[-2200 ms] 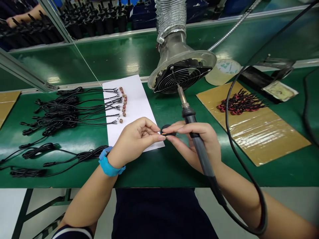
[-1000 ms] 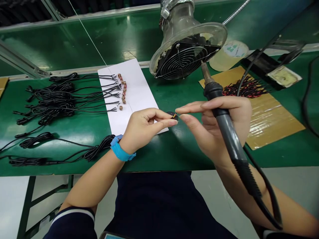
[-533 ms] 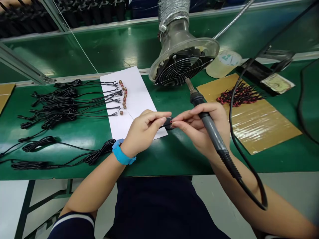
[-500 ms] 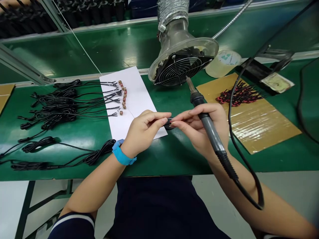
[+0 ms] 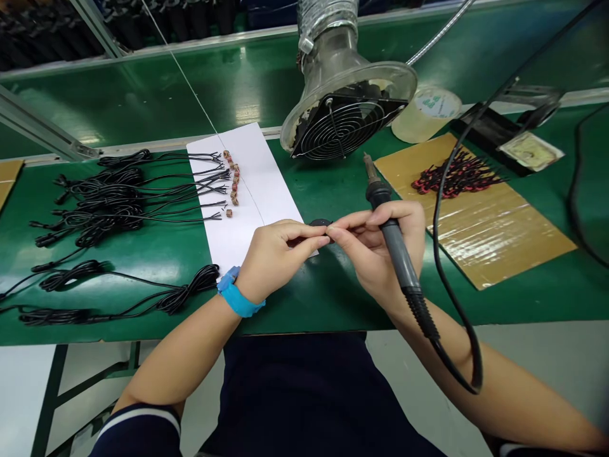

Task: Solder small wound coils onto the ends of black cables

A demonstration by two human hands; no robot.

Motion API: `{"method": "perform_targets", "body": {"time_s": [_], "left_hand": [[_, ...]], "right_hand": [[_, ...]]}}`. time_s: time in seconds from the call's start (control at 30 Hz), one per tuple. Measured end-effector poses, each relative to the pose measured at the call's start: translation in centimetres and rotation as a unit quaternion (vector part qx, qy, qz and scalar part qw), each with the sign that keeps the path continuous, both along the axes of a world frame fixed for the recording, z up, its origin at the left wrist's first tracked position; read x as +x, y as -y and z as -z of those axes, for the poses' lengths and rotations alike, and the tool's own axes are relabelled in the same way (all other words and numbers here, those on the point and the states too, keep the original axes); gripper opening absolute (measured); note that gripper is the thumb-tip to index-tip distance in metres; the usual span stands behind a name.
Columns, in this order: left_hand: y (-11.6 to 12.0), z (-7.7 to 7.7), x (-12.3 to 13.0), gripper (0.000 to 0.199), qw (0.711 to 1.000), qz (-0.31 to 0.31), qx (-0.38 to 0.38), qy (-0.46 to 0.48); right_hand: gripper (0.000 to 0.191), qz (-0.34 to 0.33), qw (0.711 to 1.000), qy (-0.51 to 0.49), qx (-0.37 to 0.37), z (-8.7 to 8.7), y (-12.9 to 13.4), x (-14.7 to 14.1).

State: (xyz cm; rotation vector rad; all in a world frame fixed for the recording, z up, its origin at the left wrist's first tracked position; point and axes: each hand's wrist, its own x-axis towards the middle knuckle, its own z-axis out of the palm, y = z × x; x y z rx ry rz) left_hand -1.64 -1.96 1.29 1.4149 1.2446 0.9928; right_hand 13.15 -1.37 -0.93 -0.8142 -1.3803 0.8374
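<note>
Black, probably light and stiff, so best to take small disc (image 5: pixel 320 222) by its rim, pinched above bench (image 5: pixel 295 311) in left hand (image 5: pixel 278 254), beside right hand (image 5: pixel 372 259), with fingertips together and soldering iron (image 5: pixel 398 251) gripped.

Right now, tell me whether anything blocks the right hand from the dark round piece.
Nothing visible does. The right hand is close beside the dark round piece and seems to meet the left hand there. The soldering iron in the right hand has its tip clear of the piece.
</note>
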Motion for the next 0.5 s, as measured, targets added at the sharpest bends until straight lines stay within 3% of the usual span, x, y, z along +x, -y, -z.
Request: {"method": "perform_targets", "body": {"time_s": [0.2,0.4,0.5], "left_hand": [[-0.6,0.6,0.4,0.017,0.994,-0.006,-0.096,0.050],[-1.2,1.3,0.7,0.013,0.991,-0.020,-0.127,0.033],[-1.3,1.9,0.8,0.014,0.991,-0.033,-0.129,0.012]], "right_hand": [[0.026,0.077,0.993,0.081,-0.040,0.5,0.4,0.7],[0.014,0.023,0.994,0.108,-0.008,0.7,-0.1,2.4],[0.018,0.018,0.990,0.137,0.030,1.2,-0.3,3.7]]}}
